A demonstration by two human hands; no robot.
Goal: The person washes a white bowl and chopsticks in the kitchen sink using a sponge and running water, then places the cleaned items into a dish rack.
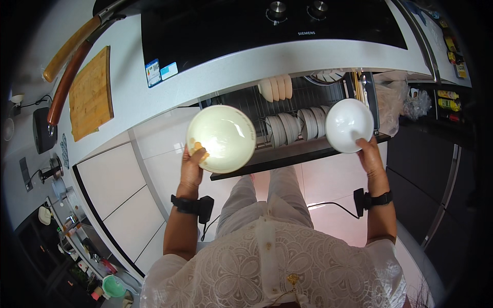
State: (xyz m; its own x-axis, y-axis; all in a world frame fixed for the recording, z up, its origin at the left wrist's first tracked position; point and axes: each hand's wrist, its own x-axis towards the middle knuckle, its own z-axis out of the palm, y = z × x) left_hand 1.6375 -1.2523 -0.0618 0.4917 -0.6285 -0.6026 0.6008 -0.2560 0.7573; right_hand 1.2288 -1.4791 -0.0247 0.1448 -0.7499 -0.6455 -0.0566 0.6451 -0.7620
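My left hand (192,167) grips a large cream plate (227,134) by its lower left rim, thumb on the decorated inner face. A smaller white bowl (348,123) is held in my right hand (370,156), the thumb pressed inside it. Both pieces are tipped so their insides face up at me. Between them is a pulled-out drawer with a wire dish rack (238,92). Several grey-white bowls (294,125) stand on edge in its front row, and cream bowls (277,87) stand behind. The right hand's bowl hides part of the drawer's right end.
A black Siemens cooktop (231,34) lies beyond the drawer on a white countertop (127,88). Pan handles (73,73) jut over a wooden cutting board (92,96) at left. Chopsticks and cutlery (362,88) fill the drawer's right compartment; plastic bags (389,100) hang beside it.
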